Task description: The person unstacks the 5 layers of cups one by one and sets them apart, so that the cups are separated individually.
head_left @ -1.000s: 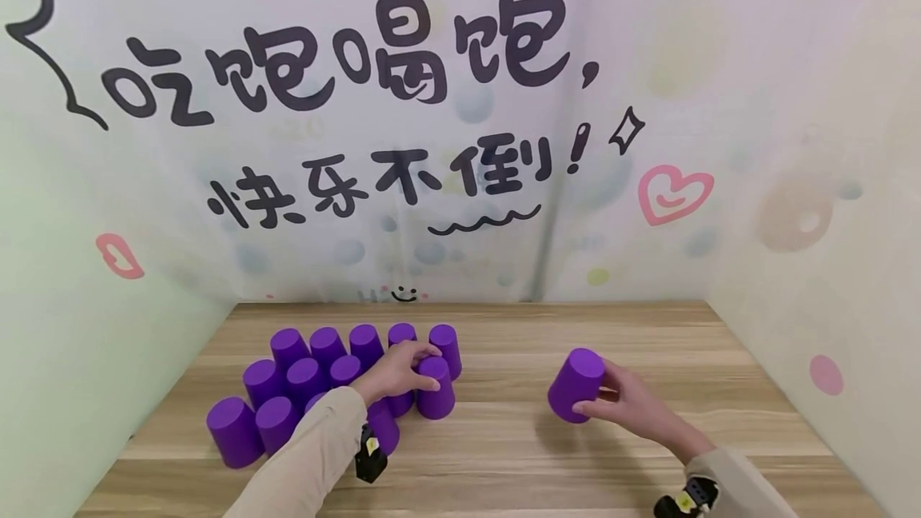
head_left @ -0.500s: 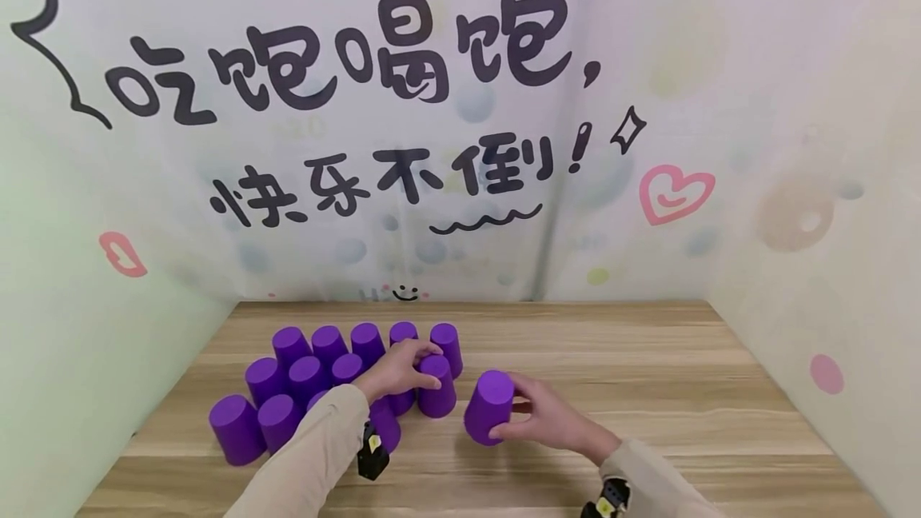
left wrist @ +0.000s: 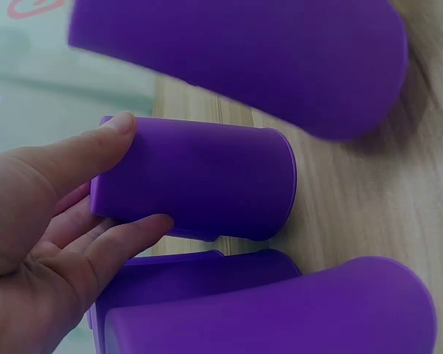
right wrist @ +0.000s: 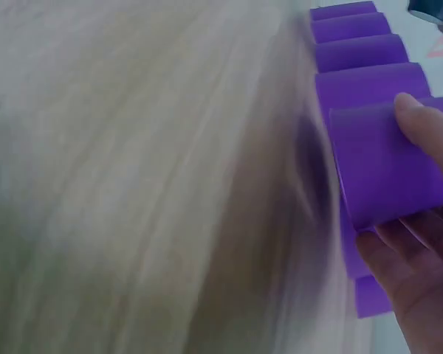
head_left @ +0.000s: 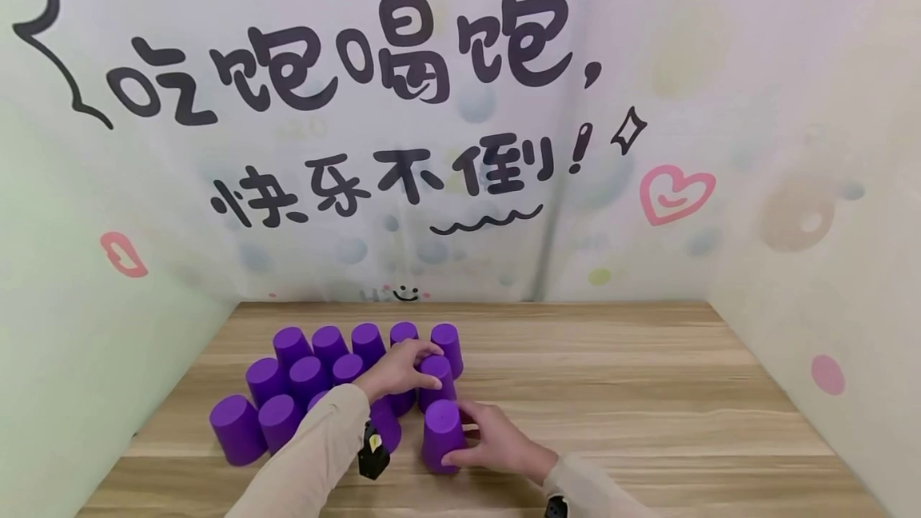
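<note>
Both hands are on upside-down purple cups. My left hand (head_left: 396, 372) holds one cup (left wrist: 199, 173) near its upper end, thumb on one side and fingers on the other; it stands upright on the table. Just in front of it, nearer to me, my right hand (head_left: 498, 440) grips another purple cup (head_left: 442, 440) from the right side. Whether that cup's rim touches the table cannot be told. In the right wrist view, the fingers and thumb wrap this cup (right wrist: 384, 166). My left forearm hides some cups in the middle of the group.
Several more upside-down purple cups (head_left: 237, 432) stand in slanting rows on the left half of the wooden table (head_left: 633, 390). One cup (head_left: 446, 348) stands behind the left hand's cup. A printed backdrop (head_left: 468, 262) rises at the table's back edge.
My right hand has carried its cup leftward and toward me, from the right of the table to right in front of the left hand's cup. The left hand has stayed in place.
</note>
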### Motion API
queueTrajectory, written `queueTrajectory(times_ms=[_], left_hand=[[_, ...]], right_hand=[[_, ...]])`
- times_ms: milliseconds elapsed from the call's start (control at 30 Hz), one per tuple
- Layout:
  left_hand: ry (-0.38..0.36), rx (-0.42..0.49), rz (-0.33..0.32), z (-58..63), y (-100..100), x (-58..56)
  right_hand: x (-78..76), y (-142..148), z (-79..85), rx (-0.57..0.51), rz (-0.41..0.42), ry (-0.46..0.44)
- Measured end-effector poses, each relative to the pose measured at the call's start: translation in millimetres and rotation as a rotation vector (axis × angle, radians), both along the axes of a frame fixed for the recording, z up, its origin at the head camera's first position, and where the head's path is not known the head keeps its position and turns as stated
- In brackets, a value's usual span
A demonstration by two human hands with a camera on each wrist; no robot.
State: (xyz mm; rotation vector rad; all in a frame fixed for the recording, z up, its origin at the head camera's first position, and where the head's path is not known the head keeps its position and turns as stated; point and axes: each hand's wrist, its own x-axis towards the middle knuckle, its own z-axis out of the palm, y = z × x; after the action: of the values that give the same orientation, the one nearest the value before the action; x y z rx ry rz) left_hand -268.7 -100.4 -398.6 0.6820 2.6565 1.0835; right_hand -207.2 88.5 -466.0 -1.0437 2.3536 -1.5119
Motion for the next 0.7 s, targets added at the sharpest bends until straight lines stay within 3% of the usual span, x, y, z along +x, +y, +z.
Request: queueTrajectory(times_ms=[233, 700], left_hand=[[-0.006, -0.01, 0.008, 0.4, 1, 0.6], [0.006, 0.005, -0.01, -0.5, 0, 1.0]], right_hand=[[-0.7, -12, -2.0, 0.021, -0.09, -0.004], [-6.5, -24, -8.9, 0.05, -0.133, 0.041]])
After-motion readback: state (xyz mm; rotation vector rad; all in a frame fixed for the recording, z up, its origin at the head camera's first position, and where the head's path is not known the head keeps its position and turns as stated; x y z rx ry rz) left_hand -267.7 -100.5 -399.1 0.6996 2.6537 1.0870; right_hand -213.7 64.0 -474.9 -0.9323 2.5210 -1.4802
